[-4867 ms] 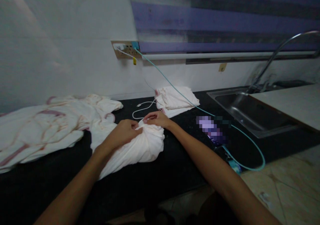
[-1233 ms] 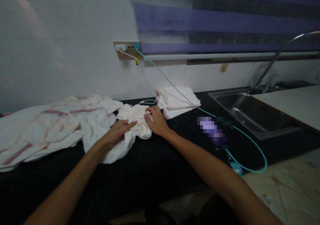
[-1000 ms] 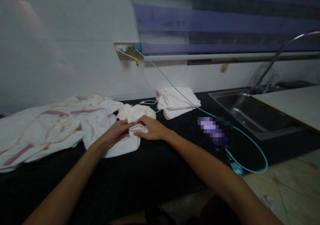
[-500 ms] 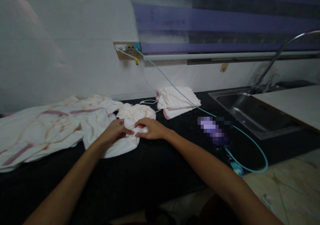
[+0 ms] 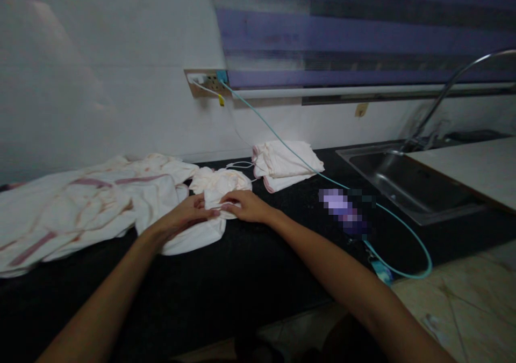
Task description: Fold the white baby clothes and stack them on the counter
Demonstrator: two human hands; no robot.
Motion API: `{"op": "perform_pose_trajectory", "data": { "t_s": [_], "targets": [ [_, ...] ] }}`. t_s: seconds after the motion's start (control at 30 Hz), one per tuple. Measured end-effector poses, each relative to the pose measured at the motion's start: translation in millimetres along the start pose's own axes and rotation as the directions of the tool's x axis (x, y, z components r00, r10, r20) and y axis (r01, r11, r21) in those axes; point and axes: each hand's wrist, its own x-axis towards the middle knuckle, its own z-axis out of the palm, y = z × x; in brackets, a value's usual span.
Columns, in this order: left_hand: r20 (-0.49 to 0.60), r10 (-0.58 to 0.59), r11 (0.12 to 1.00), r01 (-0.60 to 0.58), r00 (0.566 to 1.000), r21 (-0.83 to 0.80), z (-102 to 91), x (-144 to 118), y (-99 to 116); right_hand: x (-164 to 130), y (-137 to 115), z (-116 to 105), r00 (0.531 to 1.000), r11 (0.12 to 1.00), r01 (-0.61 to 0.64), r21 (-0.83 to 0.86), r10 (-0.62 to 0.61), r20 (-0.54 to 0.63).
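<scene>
Where black counter (image 5: 250,277) ends: steel sink (image 5: 407,183).

One head-worn camera looks forward and down from close above the black counter (image 5: 250,277), facing the wall, with the sink (image 5: 407,183) at right.

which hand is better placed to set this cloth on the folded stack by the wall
Probably the right. The right hand rests on the white cloth at its right edge, nearest the folded stack behind it. The left hand lies on the cloth's far side, toward the crumpled pile.
</scene>
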Motion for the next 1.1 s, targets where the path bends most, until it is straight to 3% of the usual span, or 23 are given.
{"op": "perform_pose_trajectory", "data": {
  "t_s": [0.17,0.3,0.43,0.83,0.97,1.1],
  "targets": [
    [-0.1,0.005,1.0,-0.007,0.995,-0.022,6.9,1,0,3,3,0,0.998,0.999,-0.051,-0.001,0.051,-0.02],
    [-0.151,0.063,0.997,-0.056,0.986,0.05,7.9,6,-7,-4,-2,0,0.999,0.996,-0.049,-0.077,0.047,-0.026],
    [-0.171,0.114,0.989,-0.095,0.979,0.114,12.4,12,-10,-17,-10,-1,0.998,0.987,-0.063,-0.145,0.059,-0.036],
    [-0.148,0.104,0.994,-0.099,0.984,0.041,30.5,5,4,-28,-24,-9,0.981,0.968,-0.191,-0.165,0.194,0.004],
    [-0.196,0.182,0.976,-0.153,0.964,0.153,32.0,7,3,-28,-30,-15,0.968,0.948,-0.247,-0.2,0.252,-0.002],
    [-0.245,0.196,0.956,-0.129,0.949,0.263,33.8,11,-2,-29,-37,-20,0.965,0.936,-0.249,-0.249,0.261,0.015]
  ]
}}
